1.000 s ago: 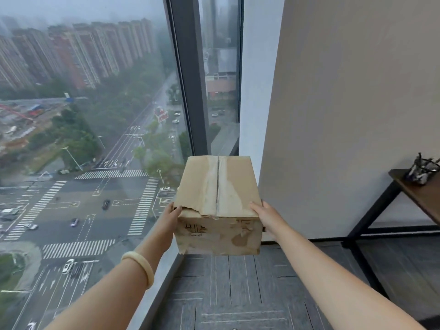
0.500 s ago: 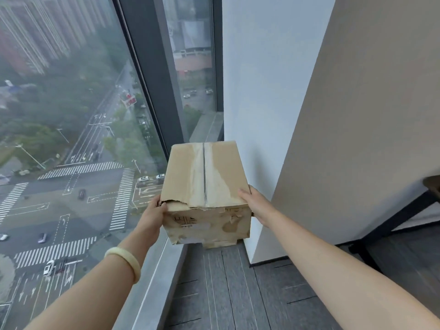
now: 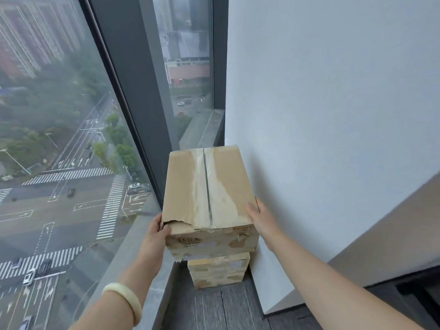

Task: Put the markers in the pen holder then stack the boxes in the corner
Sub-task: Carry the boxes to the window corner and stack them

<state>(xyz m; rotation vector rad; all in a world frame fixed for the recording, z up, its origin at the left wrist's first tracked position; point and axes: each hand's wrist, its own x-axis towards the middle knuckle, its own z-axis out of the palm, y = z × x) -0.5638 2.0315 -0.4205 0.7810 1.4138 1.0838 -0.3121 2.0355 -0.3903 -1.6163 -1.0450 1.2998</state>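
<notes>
I hold a worn brown cardboard box [image 3: 209,186] with a taped top seam and a torn front-left corner. My left hand [image 3: 156,231] grips its left side and my right hand [image 3: 260,220] presses its right side. The box sits directly over a second, similar cardboard box [image 3: 217,272] that stands on the floor in the corner between the window and the white wall. Whether the held box rests on the lower one or hovers just above it, I cannot tell. No markers or pen holder are in view.
A tall glass window [image 3: 59,139] with a dark frame [image 3: 133,79] and a grey sill [image 3: 142,246] runs along the left. A white wall [image 3: 321,115] closes the right side. Grey carpet floor [image 3: 214,310] lies below.
I have moved closer to the corner and carried the box forward and down over the lower box, which has come into view. The table at the right has left the view.
</notes>
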